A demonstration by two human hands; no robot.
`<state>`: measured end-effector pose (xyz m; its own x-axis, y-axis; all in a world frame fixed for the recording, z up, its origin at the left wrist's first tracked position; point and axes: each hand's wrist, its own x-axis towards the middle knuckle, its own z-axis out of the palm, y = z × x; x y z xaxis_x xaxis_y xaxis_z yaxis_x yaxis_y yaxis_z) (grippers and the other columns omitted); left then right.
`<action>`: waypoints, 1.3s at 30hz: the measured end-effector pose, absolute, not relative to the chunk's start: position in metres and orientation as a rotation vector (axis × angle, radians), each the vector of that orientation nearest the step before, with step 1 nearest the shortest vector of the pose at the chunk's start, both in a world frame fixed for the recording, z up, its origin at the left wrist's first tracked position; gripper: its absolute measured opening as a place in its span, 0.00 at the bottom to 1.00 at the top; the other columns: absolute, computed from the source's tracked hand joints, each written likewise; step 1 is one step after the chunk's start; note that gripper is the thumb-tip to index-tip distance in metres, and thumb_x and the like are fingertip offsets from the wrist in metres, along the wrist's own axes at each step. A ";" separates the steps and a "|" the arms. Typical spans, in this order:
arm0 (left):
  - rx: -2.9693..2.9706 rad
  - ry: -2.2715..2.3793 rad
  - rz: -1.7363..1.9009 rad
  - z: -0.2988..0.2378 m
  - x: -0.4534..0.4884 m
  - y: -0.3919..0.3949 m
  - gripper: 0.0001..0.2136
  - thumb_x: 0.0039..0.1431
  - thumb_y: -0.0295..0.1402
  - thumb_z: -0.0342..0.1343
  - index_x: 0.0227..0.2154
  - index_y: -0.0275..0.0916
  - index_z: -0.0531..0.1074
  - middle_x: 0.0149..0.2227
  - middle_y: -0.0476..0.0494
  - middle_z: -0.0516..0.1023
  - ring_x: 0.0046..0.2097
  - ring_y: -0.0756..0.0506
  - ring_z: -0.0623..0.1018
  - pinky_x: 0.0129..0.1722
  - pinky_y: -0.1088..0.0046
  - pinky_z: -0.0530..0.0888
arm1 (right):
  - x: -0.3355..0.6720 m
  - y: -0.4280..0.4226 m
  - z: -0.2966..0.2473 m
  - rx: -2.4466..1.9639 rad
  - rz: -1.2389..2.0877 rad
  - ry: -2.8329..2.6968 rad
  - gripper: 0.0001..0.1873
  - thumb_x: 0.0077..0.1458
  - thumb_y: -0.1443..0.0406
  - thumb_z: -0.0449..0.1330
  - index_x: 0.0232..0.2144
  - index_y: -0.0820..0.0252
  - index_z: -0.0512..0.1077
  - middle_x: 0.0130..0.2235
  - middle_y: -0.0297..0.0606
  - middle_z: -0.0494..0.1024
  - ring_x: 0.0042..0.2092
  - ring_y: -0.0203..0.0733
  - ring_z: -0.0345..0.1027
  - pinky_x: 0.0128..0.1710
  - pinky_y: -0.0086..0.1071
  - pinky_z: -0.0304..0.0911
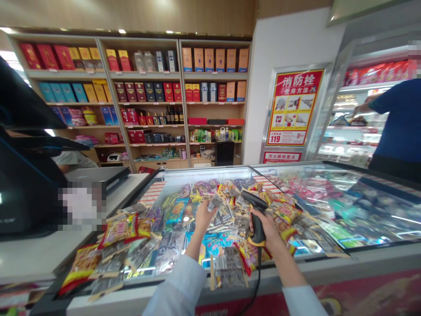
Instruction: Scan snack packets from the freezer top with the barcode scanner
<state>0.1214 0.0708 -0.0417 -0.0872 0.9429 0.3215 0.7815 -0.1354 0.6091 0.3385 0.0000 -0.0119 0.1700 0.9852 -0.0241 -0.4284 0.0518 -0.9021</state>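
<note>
My right hand [268, 224] is wrapped round the handle of a black and yellow barcode scanner [258, 230], whose head points left and away from me. A cable hangs from the base of its handle. My left hand [204, 214], to the left of the scanner, pinches a small clear packet [215, 202] with dark print or contents. Both hands are above the glass top of a chest freezer [171, 175]. Around them on the glass lie yellow and red snack bags [118, 230] and several clear packets with tan strips [228, 265].
Wrapped goods show through the freezer's glass. A white counter [29, 259] with a black checkout machine [26, 175] stands at the left, where another person's sleeve [74, 156] shows. Shelves of boxes [149, 92] line the back wall. A person in blue [399, 123] stands at a refrigerated shelf, right.
</note>
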 end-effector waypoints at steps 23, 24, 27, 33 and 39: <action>1.644 2.065 1.580 -0.031 0.116 0.056 0.21 0.62 0.39 0.51 0.57 0.45 0.65 0.46 0.41 0.80 0.41 0.42 0.80 0.39 0.71 0.71 | 0.311 -0.018 0.005 -0.900 1.255 -1.244 0.15 0.47 0.55 0.64 0.21 0.61 0.70 0.15 0.32 0.69 0.15 0.33 0.60 0.15 0.26 0.58; 1.646 2.078 1.567 -0.031 0.116 0.056 0.20 0.62 0.40 0.51 0.57 0.45 0.66 0.45 0.42 0.81 0.41 0.42 0.80 0.39 0.71 0.71 | 0.312 -0.018 0.005 -0.898 1.254 -1.251 0.15 0.47 0.55 0.64 0.21 0.61 0.70 0.15 0.32 0.69 0.15 0.33 0.60 0.15 0.26 0.59; 1.650 2.086 1.552 -0.030 0.116 0.057 0.20 0.62 0.39 0.52 0.57 0.44 0.66 0.45 0.42 0.81 0.42 0.42 0.80 0.40 0.71 0.71 | 0.312 -0.018 0.004 -0.893 1.261 -1.254 0.15 0.46 0.55 0.64 0.21 0.61 0.70 0.15 0.32 0.69 0.15 0.33 0.60 0.16 0.26 0.59; 1.623 2.025 1.577 -0.031 0.116 0.056 0.20 0.62 0.39 0.51 0.56 0.43 0.66 0.48 0.40 0.79 0.44 0.41 0.80 0.42 0.69 0.71 | 0.313 -0.021 0.005 -0.901 1.269 -1.175 0.14 0.45 0.55 0.65 0.22 0.61 0.70 0.15 0.31 0.69 0.15 0.33 0.59 0.14 0.25 0.57; 1.557 1.895 1.717 -0.015 0.115 0.045 0.21 0.58 0.39 0.54 0.54 0.40 0.67 0.46 0.40 0.79 0.45 0.42 0.79 0.45 0.70 0.72 | 0.310 -0.029 0.015 -0.895 1.285 -1.008 0.14 0.42 0.56 0.66 0.22 0.60 0.69 0.15 0.31 0.69 0.15 0.32 0.59 0.14 0.25 0.57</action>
